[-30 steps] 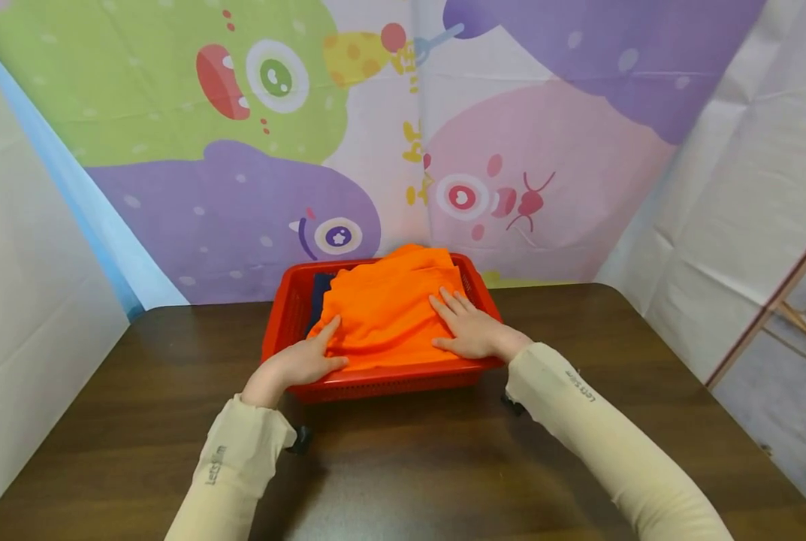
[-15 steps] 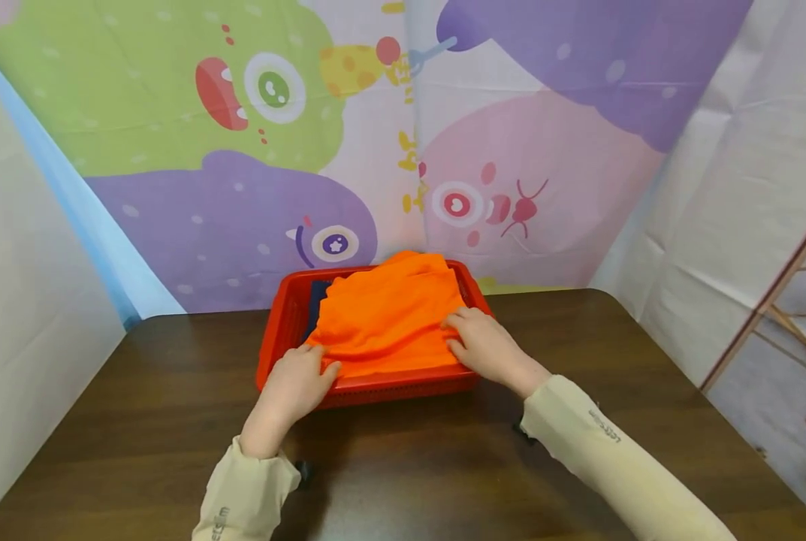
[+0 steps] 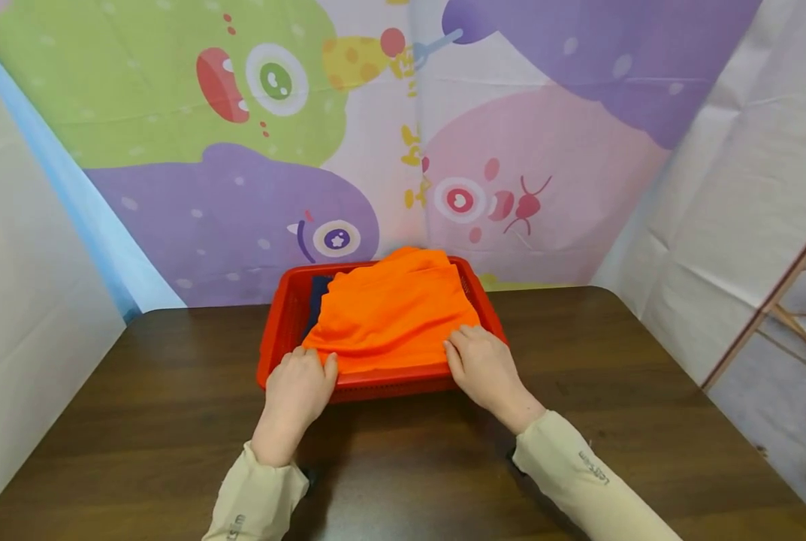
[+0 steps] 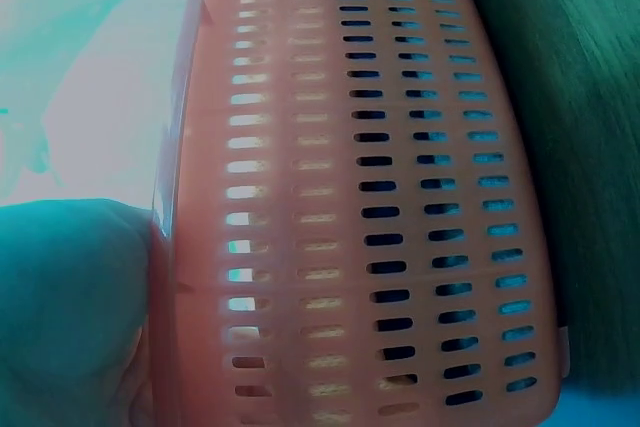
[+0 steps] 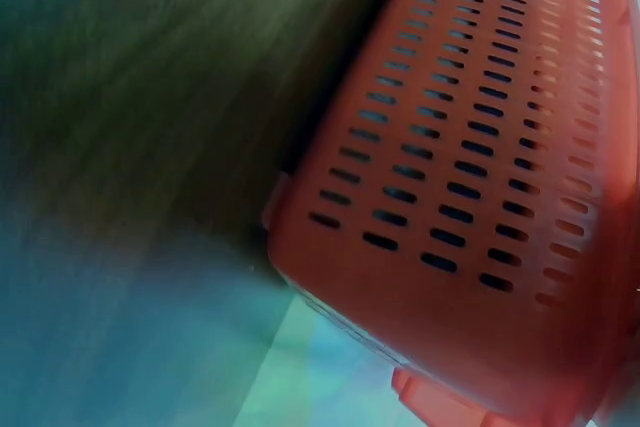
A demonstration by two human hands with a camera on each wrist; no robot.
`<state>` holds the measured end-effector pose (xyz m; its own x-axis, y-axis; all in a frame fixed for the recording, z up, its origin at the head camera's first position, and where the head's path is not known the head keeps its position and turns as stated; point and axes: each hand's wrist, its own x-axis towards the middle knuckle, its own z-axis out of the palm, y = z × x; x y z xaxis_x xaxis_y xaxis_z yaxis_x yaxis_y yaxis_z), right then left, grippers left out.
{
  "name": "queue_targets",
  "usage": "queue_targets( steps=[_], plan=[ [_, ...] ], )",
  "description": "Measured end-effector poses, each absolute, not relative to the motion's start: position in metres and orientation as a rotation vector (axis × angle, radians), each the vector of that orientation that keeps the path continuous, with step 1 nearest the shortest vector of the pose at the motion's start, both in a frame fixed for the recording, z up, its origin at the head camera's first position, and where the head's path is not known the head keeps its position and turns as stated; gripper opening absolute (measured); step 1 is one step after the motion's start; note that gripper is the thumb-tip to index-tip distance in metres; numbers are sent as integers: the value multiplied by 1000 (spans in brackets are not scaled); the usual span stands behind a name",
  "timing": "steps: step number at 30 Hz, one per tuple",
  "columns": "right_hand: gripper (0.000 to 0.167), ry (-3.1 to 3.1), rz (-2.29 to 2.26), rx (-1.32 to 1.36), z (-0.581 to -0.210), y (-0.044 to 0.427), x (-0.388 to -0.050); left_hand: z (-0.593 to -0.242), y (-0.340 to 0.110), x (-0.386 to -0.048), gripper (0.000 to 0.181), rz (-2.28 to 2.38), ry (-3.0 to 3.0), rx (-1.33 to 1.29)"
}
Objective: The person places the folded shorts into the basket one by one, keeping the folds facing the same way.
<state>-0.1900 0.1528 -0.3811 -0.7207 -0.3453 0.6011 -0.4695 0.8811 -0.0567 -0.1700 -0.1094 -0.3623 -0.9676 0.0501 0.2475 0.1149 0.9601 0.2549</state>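
A red plastic basket [image 3: 389, 382] stands on the brown table against the back wall. Folded orange cloth [image 3: 396, 315] fills most of it, and a dark navy cloth [image 3: 318, 297] shows at its left side. My left hand [image 3: 299, 392] grips the front rim near the left corner, fingers over the edge. Near the front right corner, my right hand [image 3: 489, 370] holds the same rim with its fingers curled over. In the left wrist view part of the left hand [image 4: 70, 312] lies at the rim beside the slotted wall. The fingertips inside the basket are hidden.
The brown table [image 3: 403, 466] extends in front of the basket and to both sides. A cartoon-printed curtain [image 3: 240, 203] hangs right behind it. Pale sheets [image 3: 707, 188] close off the sides.
Both hands, spread flat on the orange cloth a second ago, have drawn back toward me. Their fingers now curl over the basket's front rim.
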Motion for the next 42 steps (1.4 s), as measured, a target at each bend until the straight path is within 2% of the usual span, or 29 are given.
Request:
queue_targets(
  steps=[16,24,34,42],
  plan=[
    [39,-2258,195,502,-402,150,-182,-365,-112,-174,49,-336,-2962,-133],
    [35,-2285,323,443,-404,151,-180,-366,-115,-175,49,-338,-2993,-116],
    [46,-2294,316,444,-405,155,-178,-365,-112,-176,47,-348,-3001,-146],
    [42,-2314,304,474,-404,155,-179,-365,-115,-175,48,-358,-2997,-129]
  ],
)
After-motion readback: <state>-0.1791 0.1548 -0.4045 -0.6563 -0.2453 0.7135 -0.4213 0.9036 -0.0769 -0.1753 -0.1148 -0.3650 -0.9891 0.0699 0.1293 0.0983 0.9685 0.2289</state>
